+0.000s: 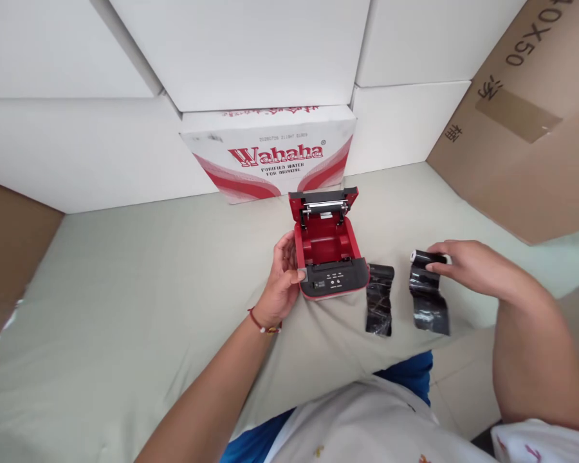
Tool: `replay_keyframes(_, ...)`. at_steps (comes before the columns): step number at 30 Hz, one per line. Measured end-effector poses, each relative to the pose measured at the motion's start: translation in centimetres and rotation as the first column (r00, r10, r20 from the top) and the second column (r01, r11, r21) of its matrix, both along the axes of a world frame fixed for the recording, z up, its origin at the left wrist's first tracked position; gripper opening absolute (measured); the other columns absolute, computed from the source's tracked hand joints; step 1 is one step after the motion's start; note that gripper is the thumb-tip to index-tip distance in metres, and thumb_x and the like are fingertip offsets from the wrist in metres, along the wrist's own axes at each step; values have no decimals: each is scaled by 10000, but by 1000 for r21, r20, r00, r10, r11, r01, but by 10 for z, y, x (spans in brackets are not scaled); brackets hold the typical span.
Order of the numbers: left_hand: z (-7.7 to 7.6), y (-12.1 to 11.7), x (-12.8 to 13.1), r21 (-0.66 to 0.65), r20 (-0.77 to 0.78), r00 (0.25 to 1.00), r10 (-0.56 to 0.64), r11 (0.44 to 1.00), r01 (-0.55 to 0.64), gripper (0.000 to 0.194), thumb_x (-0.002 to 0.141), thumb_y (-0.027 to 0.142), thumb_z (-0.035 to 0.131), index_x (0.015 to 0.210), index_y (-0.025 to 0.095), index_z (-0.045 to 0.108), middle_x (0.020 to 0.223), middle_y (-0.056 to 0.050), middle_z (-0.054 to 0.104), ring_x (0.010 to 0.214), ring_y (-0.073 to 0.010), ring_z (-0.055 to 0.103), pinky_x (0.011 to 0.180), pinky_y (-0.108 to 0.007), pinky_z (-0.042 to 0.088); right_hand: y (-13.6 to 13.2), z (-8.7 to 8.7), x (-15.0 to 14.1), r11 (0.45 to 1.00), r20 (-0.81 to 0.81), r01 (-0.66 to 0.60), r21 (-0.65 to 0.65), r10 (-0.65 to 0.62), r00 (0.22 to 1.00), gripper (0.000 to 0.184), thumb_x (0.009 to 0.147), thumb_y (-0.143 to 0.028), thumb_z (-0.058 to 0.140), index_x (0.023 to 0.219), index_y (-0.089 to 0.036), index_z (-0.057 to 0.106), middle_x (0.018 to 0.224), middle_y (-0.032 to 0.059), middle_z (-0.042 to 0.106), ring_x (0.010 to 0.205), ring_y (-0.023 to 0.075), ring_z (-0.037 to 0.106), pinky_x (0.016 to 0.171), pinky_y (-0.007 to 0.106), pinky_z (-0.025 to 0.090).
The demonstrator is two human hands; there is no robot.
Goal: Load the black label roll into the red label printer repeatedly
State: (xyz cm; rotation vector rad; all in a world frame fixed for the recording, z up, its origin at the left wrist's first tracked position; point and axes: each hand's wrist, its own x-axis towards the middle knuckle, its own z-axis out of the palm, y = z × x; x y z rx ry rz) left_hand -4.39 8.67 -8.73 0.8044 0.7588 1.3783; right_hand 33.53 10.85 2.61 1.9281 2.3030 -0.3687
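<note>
Two-handed hold on a cloth-covered desk [149, 289]. The left hand [282, 280] is closed against the left side of the red printer [335, 276], its thumb over the near left corner of the control panel and its fingers along the side wall; this placement probably steadies the body while keeping clear of the compartment [325, 249]. The lid [323, 195] stands raised at the far end, leaving the compartment exposed. The right hand [468, 260] is partly closed, thumb and fingers pinching the right end of the black roll [424, 259]; an end hold of this kind seems suited to leaving the opposite end and the loose length unobstructed. The roll extends leftward from the right grip, its pale core end facing the printer, with the unwound film trailing toward the wearer. The printer lies immediately right of the left grip. A black strip [379, 302] lies between printer and roll, nearer the printer's right side, apart from the right hand.
</note>
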Motion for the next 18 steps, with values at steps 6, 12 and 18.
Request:
replay_keyframes(6, 0, -2, -1, -27, -49, 997, 61, 998, -62, 755, 671, 394, 925, 1369, 331, 647, 1619, -42, 537, 1588, -327, 398, 1303, -477, 378, -4, -28, -34, 990, -306, 3, 143, 41, 951, 351, 1027, -391, 541, 1175, -211, 804, 1178, 104, 797, 937, 234, 754, 873, 374, 576)
replay_keyframes(12, 24, -11, -9, -86, -181, 910, 373, 916, -392, 427, 747, 350, 895, 1130, 247, 736, 1201, -50, 713, 1026, -162, 683, 861, -268, 562, -11, -49, -68, 976, -296, -216, -25, 199, 934, 331, 1005, -275, 611, 1269, -156, 773, 1231, 149, 754, 1098, 265, 723, 986, 363, 530)
replay_keyframes(18, 45, -37, -38, -76, -355, 784, 509, 820, -567, 374, 731, 455, 899, 876, 163, 716, 713, 58, 551, 533, -44, 337, 498, -209, 267, -23, -18, -56, 915, -438, -375, -153, 277, 855, 318, 973, -350, 686, 1216, -182, 805, 1110, 120, 762, 957, 244, 713, 871, 334, 535)
